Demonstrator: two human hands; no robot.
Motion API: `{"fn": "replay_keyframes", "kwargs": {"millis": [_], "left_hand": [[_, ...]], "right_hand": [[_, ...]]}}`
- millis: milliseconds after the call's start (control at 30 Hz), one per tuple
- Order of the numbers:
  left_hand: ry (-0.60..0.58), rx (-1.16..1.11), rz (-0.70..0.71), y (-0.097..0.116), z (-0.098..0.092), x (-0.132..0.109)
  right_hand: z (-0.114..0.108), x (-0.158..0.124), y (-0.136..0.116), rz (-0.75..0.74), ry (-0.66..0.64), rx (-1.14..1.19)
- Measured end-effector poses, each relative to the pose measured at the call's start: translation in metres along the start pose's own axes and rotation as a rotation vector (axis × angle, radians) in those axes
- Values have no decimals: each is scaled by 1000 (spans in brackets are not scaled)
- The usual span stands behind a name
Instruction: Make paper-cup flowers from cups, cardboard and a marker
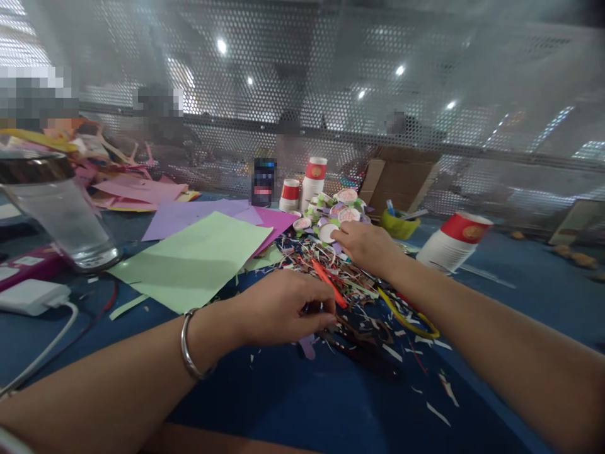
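Observation:
My right hand (371,249) is stretched forward over a pile of small paper flowers (347,197). Its thumb and fingers pinch the edge of a white round paper disc (328,233) at the front of that pile. Closer to me, my left hand (293,308) is curled, thumb and fingertips close together above the paper scraps; what lies between them, if anything, I cannot make out. An orange pen-like stick (329,284) lies just beyond its fingers. Below the fingertips is a dark, blurred object (363,356). Yellow-handled scissors (409,318) lie partly under my right forearm.
Green paper (198,261) and purple paper (189,214) lie left of the scraps. A glass of water (70,214) and a white charger (35,296) stand further left. Stacked paper cups (451,243) lean at the right, near a yellow-green bowl (399,224). Perforated metal closes off the back.

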State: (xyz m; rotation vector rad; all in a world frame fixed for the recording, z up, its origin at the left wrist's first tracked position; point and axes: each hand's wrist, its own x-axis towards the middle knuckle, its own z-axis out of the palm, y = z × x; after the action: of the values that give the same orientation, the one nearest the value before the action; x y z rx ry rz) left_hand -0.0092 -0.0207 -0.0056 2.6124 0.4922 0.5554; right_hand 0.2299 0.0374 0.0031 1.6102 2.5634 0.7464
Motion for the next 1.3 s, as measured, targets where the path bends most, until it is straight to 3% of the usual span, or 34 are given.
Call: {"fn": "replay_keyframes", "kwargs": {"millis": [267,500,600,733,833,900,967,1100,1300], "left_hand": [[-19,7,-14,0,-2,1],[-22,-34,-39,0,-1,1],[44,-77,-90,-1,0,1],[345,-244,-262,-10,3,4],[577,-497,-422,-20,5,8],[653,-666,-478,-23,6,11],[671,-805,-501,-23,7,13],[582,-1006,-512,-16,6,16],[484,-913,-516,-17,3,16]], "right_hand": [[11,8,3,-74,-19,-101],[8,9,0,-29,35,99],[4,5,-1,65,112,294],[-5,-6,-1,233,219,674],[-14,-20,-8,322,172,1051],[-21,-31,-16,371,114,1299],[-26,-41,-26,412,51,1504],[-32,-53,-42,504,-2,1809],[-29,-54,-47,602,-42,2054]]}}
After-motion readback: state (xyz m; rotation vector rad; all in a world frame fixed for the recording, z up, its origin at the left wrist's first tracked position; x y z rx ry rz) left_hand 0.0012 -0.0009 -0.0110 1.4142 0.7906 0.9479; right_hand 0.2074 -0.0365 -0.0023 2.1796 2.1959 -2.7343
